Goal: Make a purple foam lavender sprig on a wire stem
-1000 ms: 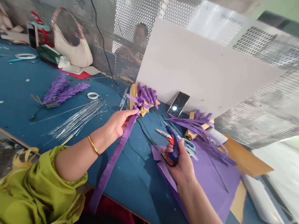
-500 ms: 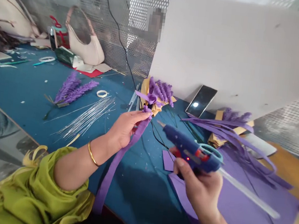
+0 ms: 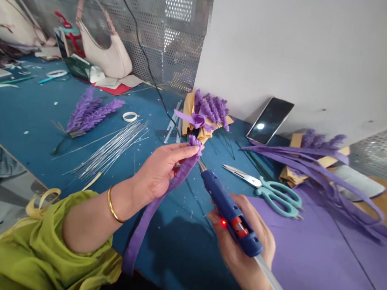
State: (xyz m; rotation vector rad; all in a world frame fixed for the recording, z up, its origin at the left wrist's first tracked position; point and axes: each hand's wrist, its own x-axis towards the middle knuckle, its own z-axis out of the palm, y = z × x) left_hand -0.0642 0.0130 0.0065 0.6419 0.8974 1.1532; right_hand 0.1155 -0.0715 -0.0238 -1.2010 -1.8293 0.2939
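Between the thumb and fingers of my left hand [image 3: 162, 167] is a long purple strip [image 3: 147, 221], its upper end rolled into a small ruffled bud and its tail hanging to the table's front edge. My right hand [image 3: 244, 233] grips a blue glue gun [image 3: 227, 203] with a lit red light and a clear glue stick coming out of its rear. The gun's nozzle points up and left, close beside the strip just below my left fingertips; whether it touches cannot be made out. Teal-handled scissors [image 3: 275, 195] lie to the right of the gun.
Behind my hands rests a wrapped purple flower bouquet [image 3: 209, 114]. Thin wires [image 3: 111, 149], a tape roll [image 3: 129, 116] and purple flower stems [image 3: 89, 113] lie left. A phone [image 3: 270, 121] leans against the white board. Purple strips [image 3: 317, 167] and a purple sheet [image 3: 328, 255] spread across the right.
My right hand has brought the glue gun left and turned it so the nozzle is near the strip. The scissors are now uncovered. My left hand stays nearly in place.
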